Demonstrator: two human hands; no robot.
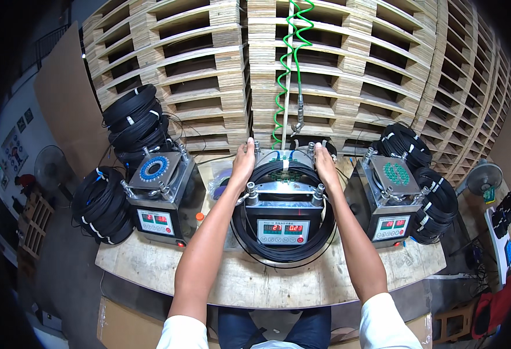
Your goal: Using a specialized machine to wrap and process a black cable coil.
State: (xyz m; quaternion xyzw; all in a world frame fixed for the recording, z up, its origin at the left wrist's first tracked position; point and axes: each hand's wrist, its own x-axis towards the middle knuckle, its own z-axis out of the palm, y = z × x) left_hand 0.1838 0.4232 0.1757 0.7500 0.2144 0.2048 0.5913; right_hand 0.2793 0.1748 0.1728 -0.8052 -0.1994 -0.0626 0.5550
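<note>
I have both arms stretched toward twelve o'clock, around the middle machine (283, 230). My left fingers (247, 155) are at its rear post at eleven o'clock, my right fingers (323, 160) at the one at one o'clock. They look fairly straight and partly spread; I can't tell whether either set grips a post or the cable coil or only rests there.

The black cable coil (284, 255) loops around the middle machine, dipping below its lit panel at six o'clock. So I judge the placing of the coil done, or nearly. Whether its ends are seated in the top plate is too hidden to tell; fixing them, and lifting the coil off, seem left.

At nine o'clock, the left machine (153, 224) bears a blue ring; at three, the right machine (390, 227) bears green pieces. Black coils are stacked beyond both on the counter (255, 288); finished or waiting, I can't say.
</note>
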